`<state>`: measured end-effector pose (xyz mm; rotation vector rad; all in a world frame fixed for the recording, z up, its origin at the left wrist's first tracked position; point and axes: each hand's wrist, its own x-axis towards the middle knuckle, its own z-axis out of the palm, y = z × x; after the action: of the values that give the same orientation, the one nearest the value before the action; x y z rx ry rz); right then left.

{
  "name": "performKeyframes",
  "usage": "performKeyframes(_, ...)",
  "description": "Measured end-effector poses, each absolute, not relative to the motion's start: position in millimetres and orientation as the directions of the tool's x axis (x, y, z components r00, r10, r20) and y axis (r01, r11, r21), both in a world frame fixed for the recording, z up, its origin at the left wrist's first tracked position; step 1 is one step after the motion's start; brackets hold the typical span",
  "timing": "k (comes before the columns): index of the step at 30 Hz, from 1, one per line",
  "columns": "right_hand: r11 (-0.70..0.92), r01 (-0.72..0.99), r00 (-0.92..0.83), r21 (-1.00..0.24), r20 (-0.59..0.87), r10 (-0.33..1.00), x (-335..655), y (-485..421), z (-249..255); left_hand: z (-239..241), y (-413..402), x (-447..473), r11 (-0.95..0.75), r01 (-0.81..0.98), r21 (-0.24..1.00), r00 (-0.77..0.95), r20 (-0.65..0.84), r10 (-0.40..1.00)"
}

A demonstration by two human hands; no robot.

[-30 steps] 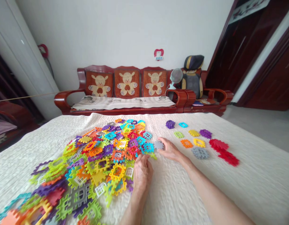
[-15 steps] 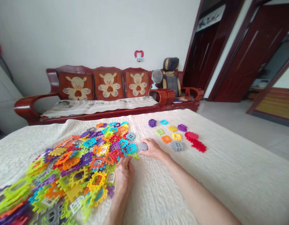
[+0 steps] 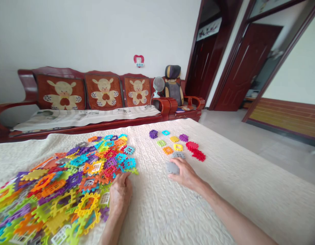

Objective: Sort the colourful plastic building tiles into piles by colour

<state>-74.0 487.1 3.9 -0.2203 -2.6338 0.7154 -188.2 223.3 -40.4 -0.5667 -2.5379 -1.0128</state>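
Across we go to the wall [image 3: 96, 30], and there's the red-brown sofa [image 3: 96, 126], three brown cushions [image 3: 104, 91] lined up along its back, a cream long-eared animal on each! A pale cover [image 3: 83, 116] lies over the seat. By the right-hand armrest, a small fan [image 3: 158, 84], round head up. Next along, an armchair [image 3: 189, 114], with a dark-and-tan backrest [image 3: 174, 89] propped upright in it. Above the sofa, a red heart [image 3: 138, 56]! Far right, a dark red door [image 3: 245, 71] stands open over grey floor [image 3: 223, 126].
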Motion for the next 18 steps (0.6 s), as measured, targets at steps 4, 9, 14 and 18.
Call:
performKeyframes(4, 0.843, 0.233, -0.82, -0.485, 0.368, 0.439, -72.6, 525.7, 10.6, -41.6, 222.5, -188.6, 0.658, 0.5, 0.563, -0.851, 0.459, 0.253)
performKeyframes(9, 0.824, 0.355, -0.8, -0.442, 0.313, 0.512, -93.0, 551.8, 12.6, -40.1, 222.7, -187.5, 0.66, 0.494, 0.566, -0.857, 0.446, 0.258)
performKeyframes(14, 0.843, 0.376, -0.802, -0.384, 0.321, 0.504, -108.6, 547.9, 10.2, -39.3, 223.0, -187.7, 0.66, 0.485, 0.574, -0.862, 0.442, 0.248)
performKeyframes(18, 0.846, 0.411, -0.797, -0.341, 0.317, 0.515, -110.5, 540.9, 6.1, -39.7, 222.7, -188.2, 0.661, 0.496, 0.564, -0.854, 0.456, 0.251)
